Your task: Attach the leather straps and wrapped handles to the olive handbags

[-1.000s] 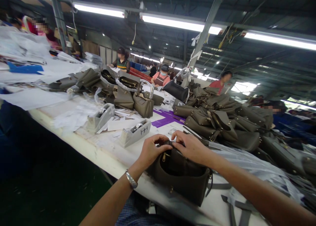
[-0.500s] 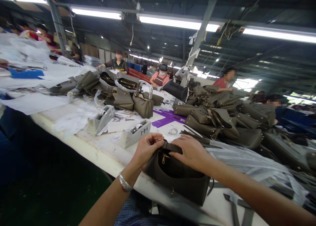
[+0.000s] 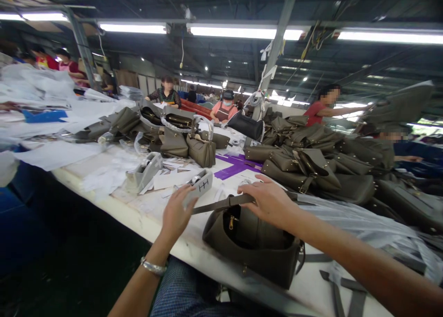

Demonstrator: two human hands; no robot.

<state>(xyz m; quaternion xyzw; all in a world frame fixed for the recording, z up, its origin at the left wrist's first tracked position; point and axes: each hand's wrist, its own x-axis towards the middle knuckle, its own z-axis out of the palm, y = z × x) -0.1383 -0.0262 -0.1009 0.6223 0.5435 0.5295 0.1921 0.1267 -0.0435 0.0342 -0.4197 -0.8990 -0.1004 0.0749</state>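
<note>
now, left hand (image 3: 176, 211): out to the side, fingers long and loosely spread, a strap (image 3: 242, 199) running up to the thumb side; pinching it or not, cannot tell.
strap: stretched between both hands, passing over the far rim of an open bag (image 3: 256, 259); looks thin, light, bendy, probably smooth, so a flat pinch near each end should suit.
bag: olive-grey, mouth up, on the near edge of the table (image 3: 148, 206); slumping sides suggest soft and fairly light, hardly fragile but easy to crease; best taken by the rim or underneath.
zip pull (image 3: 231, 222): gold, hanging at the bag's mouth.
right hand (image 3: 272, 205): thumb and fingers narrowed onto the strap, above the bag's opening.
table surface: pale and busy! paper sheets (image 3: 58, 155), two tape dispensers (image 3: 141, 176), purple strips (image 3: 235, 164), a great heap of bags (image 3: 353, 190), then loose straps (image 3: 334, 284) low down.
room: grey post (image 3: 81, 40) on the left, strip lights (image 3: 242, 32) overhead, a co-worker in patterned sleeves (image 3: 168, 95), another in pink (image 3: 223, 111), and, further right, one in red (image 3: 314, 111), arm outstretched.
</note>
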